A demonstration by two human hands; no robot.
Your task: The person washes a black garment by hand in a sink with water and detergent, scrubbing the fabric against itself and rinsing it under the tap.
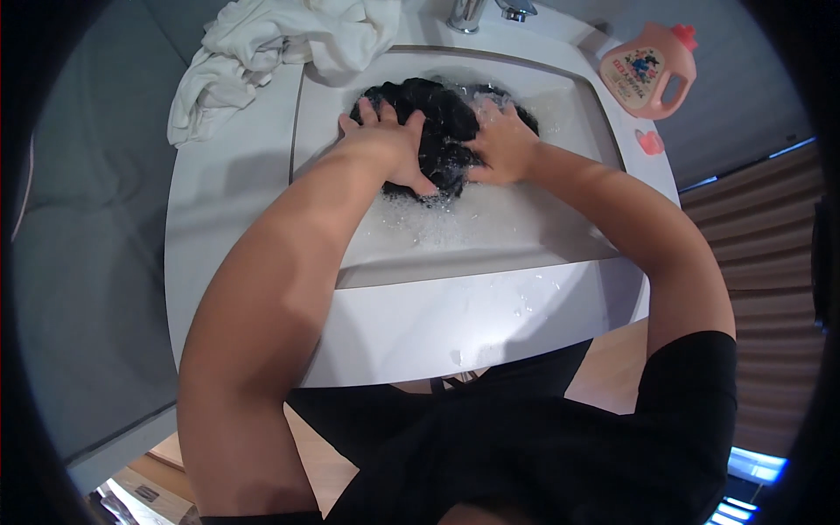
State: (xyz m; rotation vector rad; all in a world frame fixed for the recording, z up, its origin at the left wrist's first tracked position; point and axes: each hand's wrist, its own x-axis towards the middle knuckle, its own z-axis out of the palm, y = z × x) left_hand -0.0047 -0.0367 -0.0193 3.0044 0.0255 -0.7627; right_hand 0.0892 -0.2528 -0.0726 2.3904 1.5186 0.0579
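Note:
A black wet cloth [446, 124] lies bunched up in the sink [394, 262], partly under water with foam around it. My left hand [385, 143] presses on its left side, palm down and fingers spread. On the right side of the cloth rests my right hand [505, 149], its fingers apart and some tips hidden in water and suds. Neither hand is wrapped round the fabric. What kind of garment the cloth is, I cannot make out.
White fabric [280, 52] is heaped on the counter at the back left. A chrome faucet [466, 16] stands behind the basin. At the back right are a pink detergent jug [652, 74] and a small pink cap [649, 142]. Water drops dot the front counter edge [455, 328].

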